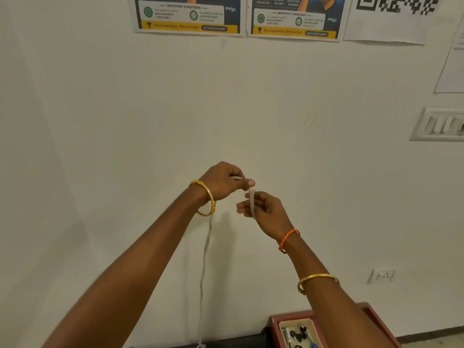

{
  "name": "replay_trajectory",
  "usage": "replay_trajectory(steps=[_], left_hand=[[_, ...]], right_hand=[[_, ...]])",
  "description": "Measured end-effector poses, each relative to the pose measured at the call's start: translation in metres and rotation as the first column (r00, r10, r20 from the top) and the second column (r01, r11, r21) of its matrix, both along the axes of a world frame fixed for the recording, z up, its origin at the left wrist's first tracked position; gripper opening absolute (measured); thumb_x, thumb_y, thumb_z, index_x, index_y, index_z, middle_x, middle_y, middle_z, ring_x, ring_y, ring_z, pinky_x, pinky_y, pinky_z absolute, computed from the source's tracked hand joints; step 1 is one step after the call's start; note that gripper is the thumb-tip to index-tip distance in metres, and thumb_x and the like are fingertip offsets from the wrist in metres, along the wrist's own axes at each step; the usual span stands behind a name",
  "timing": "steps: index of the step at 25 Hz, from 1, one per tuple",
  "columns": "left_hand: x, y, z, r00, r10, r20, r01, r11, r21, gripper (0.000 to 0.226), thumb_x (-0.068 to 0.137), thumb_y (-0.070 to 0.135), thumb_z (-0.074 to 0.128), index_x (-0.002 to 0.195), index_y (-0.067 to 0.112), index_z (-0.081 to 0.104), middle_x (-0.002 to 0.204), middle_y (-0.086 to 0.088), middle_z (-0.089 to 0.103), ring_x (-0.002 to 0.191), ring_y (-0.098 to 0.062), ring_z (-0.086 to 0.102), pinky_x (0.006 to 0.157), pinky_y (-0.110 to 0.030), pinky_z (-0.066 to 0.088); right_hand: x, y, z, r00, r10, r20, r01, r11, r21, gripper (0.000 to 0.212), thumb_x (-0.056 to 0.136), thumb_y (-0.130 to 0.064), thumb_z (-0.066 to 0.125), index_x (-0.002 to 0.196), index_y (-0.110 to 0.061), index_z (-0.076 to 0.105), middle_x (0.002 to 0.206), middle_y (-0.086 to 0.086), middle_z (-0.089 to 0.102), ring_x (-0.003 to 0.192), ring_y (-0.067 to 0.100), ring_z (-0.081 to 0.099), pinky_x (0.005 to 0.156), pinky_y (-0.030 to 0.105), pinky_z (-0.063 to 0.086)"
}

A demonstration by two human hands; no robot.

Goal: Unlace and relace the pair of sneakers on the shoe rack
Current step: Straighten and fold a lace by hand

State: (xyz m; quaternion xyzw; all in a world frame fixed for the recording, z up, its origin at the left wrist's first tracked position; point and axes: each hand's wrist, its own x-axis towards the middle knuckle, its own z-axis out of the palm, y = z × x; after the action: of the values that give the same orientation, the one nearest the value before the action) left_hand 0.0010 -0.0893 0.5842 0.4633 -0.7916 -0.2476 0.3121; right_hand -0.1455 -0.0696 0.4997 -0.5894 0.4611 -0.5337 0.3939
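Both hands are raised in front of a pale wall at the centre of the frame, working a white shoelace point(251, 202). The left hand point(222, 180) sits just above and to the left, fingers curled, pinching the lace between thumb and forefinger; a gold bangle point(206, 198) hangs at its wrist. The right hand point(263, 209) is just below and to the right, its fingers curled round a short stretch of the same lace that runs up to the left hand's pinch. An orange thread band point(288, 239) circles the right wrist, with a second gold bangle point(318, 281) further down the forearm. From under the left wrist the rest of the lace hangs down in a long blurred line toward the bottom edge of the frame. No sneaker shows in this view. At the lower right a reddish-brown tray point(273, 322) holds a cream box of small dark items. Posters point(187, 13) line the top edge, a QR code sheet point(391, 11) is at the upper right, a switch panel point(438, 124) is on the right edge, and a wall socket point(381, 275) sits lower right.
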Motion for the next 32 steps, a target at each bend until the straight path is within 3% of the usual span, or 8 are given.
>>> replay_trajectory(steps=[6,9,12,16,20,24,27,32], left_hand=[[0.005,-0.014,-0.037,0.953,0.038,-0.301,0.025,0.979,0.205,0.023,0.088,0.033,0.062,0.075,0.015,0.066,0.054,0.006,0.050,0.051,-0.010,0.040,0.048,-0.019,0.039],[0.002,-0.003,-0.061,0.915,0.033,-0.403,0.161,0.884,0.440,0.023,0.096,0.025,0.050,0.081,0.017,0.065,0.059,0.002,0.034,0.048,-0.008,0.028,0.044,-0.017,0.031],[-0.002,0.009,-0.066,0.951,-0.101,-0.293,0.236,0.847,0.476,0.032,0.094,0.044,0.049,0.094,0.020,0.071,0.053,0.008,0.027,0.045,-0.007,0.023,0.045,-0.019,0.029],[-0.006,0.016,-0.046,0.984,-0.116,-0.132,0.153,0.935,0.319,0.030,0.095,0.039,0.049,0.094,0.019,0.072,0.051,0.007,0.031,0.045,-0.008,0.027,0.046,-0.020,0.034],[0.000,0.013,-0.023,0.992,-0.126,-0.020,0.127,0.978,0.167,0.028,0.093,0.035,0.055,0.087,0.014,0.073,0.038,0.013,0.032,0.039,-0.005,0.027,0.044,-0.019,0.030],[0.003,0.005,-0.005,0.996,-0.056,-0.074,0.054,0.998,-0.021,0.028,0.089,0.036,0.060,0.079,0.013,0.072,0.046,0.013,0.041,0.044,-0.003,0.035,0.048,-0.015,0.030],[0.003,-0.005,-0.007,0.980,-0.002,-0.198,-0.002,1.000,-0.020,0.027,0.087,0.039,0.062,0.073,0.017,0.069,0.055,0.003,0.044,0.051,-0.009,0.037,0.053,-0.019,0.034],[-0.002,-0.007,-0.026,0.903,0.018,-0.429,0.149,0.924,0.353,0.030,0.094,0.033,0.051,0.068,0.019,0.057,0.059,0.002,0.031,0.042,-0.005,0.028,0.044,-0.018,0.030]], right_hand=[[-0.001,0.035,0.026,0.930,0.275,0.243,-0.285,0.958,0.006,0.031,0.090,0.014,0.041,0.110,0.003,0.062,0.091,0.013,0.072,0.084,0.021,0.070,0.077,0.026,0.056],[-0.001,0.034,0.035,0.828,0.266,0.494,-0.265,0.962,-0.074,0.026,0.092,0.010,0.043,0.110,0.002,0.060,0.099,0.012,0.072,0.095,0.023,0.069,0.083,0.027,0.056],[-0.004,0.021,0.040,0.727,0.160,0.667,-0.123,0.987,-0.103,0.025,0.093,0.011,0.041,0.111,0.004,0.058,0.106,0.014,0.070,0.101,0.024,0.068,0.086,0.027,0.055],[-0.004,0.004,0.032,0.795,0.008,0.606,0.036,0.998,-0.060,0.023,0.092,0.011,0.044,0.107,0.001,0.059,0.105,0.013,0.069,0.098,0.022,0.069,0.084,0.026,0.056],[-0.003,0.002,0.021,0.942,-0.117,0.314,0.134,0.990,-0.034,0.023,0.091,0.010,0.046,0.111,0.003,0.056,0.093,0.007,0.069,0.080,0.004,0.070,0.068,0.015,0.054],[0.002,0.015,0.018,1.000,0.005,0.028,-0.006,1.000,0.024,0.023,0.093,0.006,0.041,0.098,0.005,0.064,0.072,0.011,0.068,0.058,0.013,0.065,0.062,0.024,0.052],[0.002,0.026,0.037,0.990,0.117,0.083,-0.119,0.993,0.022,0.029,0.091,0.007,0.038,0.089,0.002,0.067,0.059,0.006,0.061,0.049,0.014,0.053,0.054,0.022,0.045],[0.000,0.027,0.068,0.839,0.241,0.488,-0.240,0.969,-0.065,0.034,0.084,0.014,0.034,0.090,0.000,0.065,0.064,0.004,0.062,0.069,0.019,0.058,0.066,0.023,0.051]])
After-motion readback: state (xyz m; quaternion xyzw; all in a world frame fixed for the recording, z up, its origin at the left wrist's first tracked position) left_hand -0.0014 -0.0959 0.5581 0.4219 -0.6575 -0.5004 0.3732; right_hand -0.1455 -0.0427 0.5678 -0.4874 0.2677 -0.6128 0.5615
